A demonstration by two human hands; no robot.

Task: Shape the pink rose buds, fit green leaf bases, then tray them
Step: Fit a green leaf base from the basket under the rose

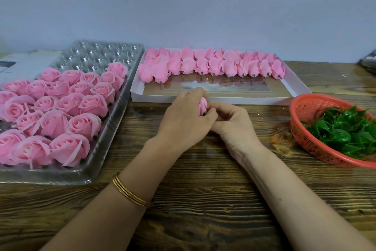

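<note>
Head view: over the dark-grained wooden table [203, 199], the left hand [186, 117] curls its fingers round a small pink rose bud [202, 106], and the right hand [234, 124] pinches the same bud's lower side, both just before the shallow white cardboard box [203, 100] holding rows of closed pink buds [213, 64]. Opened pink roses [61, 112] fill the clear plastic blister tray [97, 55] at left; green plastic leaf bases [341, 130] lie in the red mesh basket [299, 108] at right.

Plain pale grey-blue wall [183, 6] fills the upper half, evenly and softly lit. Below it, a dark wooden table [203, 199] with bold horizontal grain spans the full width. Grey box [24, 65] at far left against the wall; dark object [368, 63], cropped, at far right.
</note>
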